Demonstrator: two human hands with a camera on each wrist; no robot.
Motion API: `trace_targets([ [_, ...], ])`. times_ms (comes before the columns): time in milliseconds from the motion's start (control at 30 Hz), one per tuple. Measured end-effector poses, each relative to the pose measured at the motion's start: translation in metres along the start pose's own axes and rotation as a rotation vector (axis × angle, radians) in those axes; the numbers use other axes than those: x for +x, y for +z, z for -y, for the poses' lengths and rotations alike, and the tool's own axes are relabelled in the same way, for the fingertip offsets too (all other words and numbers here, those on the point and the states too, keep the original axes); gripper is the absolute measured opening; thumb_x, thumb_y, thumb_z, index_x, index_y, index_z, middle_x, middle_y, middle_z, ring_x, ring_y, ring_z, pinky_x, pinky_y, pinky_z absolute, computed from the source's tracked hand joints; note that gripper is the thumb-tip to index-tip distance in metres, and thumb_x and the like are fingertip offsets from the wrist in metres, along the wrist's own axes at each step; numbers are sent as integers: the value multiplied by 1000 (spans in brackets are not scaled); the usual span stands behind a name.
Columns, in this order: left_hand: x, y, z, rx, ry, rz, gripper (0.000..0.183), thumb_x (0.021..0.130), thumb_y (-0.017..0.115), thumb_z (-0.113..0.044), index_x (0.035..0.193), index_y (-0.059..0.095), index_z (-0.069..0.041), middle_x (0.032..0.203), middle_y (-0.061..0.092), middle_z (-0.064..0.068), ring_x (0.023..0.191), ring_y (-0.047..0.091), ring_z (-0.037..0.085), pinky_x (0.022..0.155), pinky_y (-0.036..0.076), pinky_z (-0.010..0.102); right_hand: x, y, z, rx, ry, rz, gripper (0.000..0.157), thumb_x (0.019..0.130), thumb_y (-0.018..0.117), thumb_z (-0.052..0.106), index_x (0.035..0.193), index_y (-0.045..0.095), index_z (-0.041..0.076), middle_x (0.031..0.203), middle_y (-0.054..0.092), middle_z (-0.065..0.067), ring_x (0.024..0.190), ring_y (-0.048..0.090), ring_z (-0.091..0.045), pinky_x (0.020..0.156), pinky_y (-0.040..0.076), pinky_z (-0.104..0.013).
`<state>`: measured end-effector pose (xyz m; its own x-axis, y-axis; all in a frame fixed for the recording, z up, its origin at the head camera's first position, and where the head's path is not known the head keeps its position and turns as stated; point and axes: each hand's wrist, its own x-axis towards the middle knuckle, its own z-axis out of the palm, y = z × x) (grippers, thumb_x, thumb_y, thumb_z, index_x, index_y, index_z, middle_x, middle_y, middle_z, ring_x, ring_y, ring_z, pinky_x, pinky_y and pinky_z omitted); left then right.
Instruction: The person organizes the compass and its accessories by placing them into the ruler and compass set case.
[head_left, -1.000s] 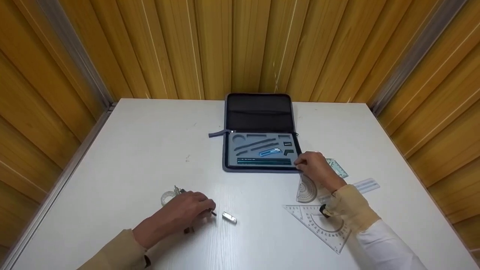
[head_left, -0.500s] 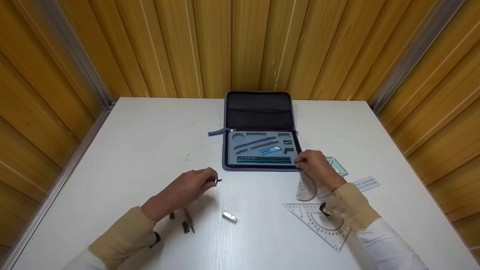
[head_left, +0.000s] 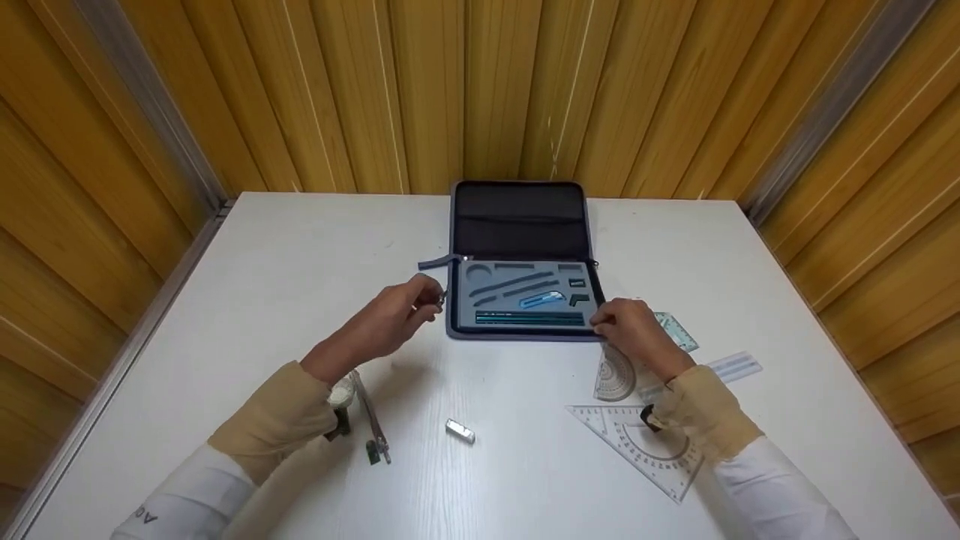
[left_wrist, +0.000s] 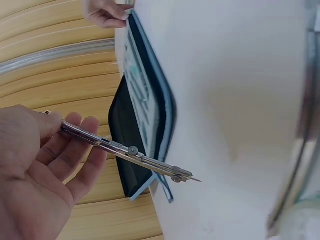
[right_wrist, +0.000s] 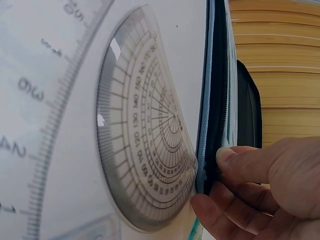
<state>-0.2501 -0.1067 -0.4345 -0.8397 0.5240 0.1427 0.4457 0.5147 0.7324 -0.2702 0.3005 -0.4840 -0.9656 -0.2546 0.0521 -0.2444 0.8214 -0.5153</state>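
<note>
My left hand [head_left: 386, 321] is raised beside the left edge of an open zip case [head_left: 453, 322]. Between its thumb and fingers it pinches a metal drawing compass [left_wrist: 125, 152], needle point outward. The case's grey foam insert bears cut-out slots, a blue utility knife [head_left: 541, 300] and dark green pencils [head_left: 529, 318]. At the case's near right corner, my right hand [head_left: 634, 334] grips the rim with thumb and fingers. A clear protractor [right_wrist: 142, 120] lies just beside that corner.
A large set square [head_left: 637, 442], a ruler [head_left: 735, 366] and a greenish template [head_left: 676, 332] lie around my right forearm. A small silvery block [head_left: 460, 431] lies front centre. By my left sleeve are a slim metallic tool [head_left: 367, 409] and a small green piece [head_left: 373, 451].
My left hand has lifted the drawing compass from the near left of the table and carried it forward to the case's left side. My right hand stays at the case's corner.
</note>
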Motion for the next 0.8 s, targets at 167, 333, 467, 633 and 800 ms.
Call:
trace_targets([
  [167,14,-3,-5,-24,-51,-18,22,105,58,-5,127,56,-2,117,69,10,104,66,20,90,56,37,0,1,-1,-10,-6,-7,11,94,70,-3,100,79,0,102,72,-16,99,66,-32,85,56,-47],
  [333,28,2,-9,-35,-58,-32,27,105,58,-4,131,59,-3,117,69,8,103,64,19,90,56,36,0,0,0,0,25,12,12,96,68,-2,102,78,0,105,71,-16,99,65,-31,86,56,-46],
  [467,43,6,-13,-38,-51,-29,29,104,58,-5,133,61,-3,115,68,8,103,63,20,90,56,35,-1,-1,0,6,54,30,13,96,68,-2,103,78,0,107,70,-17,101,65,-31,88,56,-46],
  [633,64,10,-21,-23,-13,-35,30,103,60,-4,133,62,-1,116,68,10,101,63,21,91,56,33,0,-2,1,13,79,48,15,97,66,-2,107,77,0,110,70,-18,105,65,-32,92,55,-47],
  [800,82,15,-29,27,41,-55,29,102,62,-5,131,64,-4,115,66,9,103,62,21,93,54,31,0,-2,2,22,70,45,15,97,66,-2,107,78,0,110,69,-17,104,65,-31,91,56,-47],
])
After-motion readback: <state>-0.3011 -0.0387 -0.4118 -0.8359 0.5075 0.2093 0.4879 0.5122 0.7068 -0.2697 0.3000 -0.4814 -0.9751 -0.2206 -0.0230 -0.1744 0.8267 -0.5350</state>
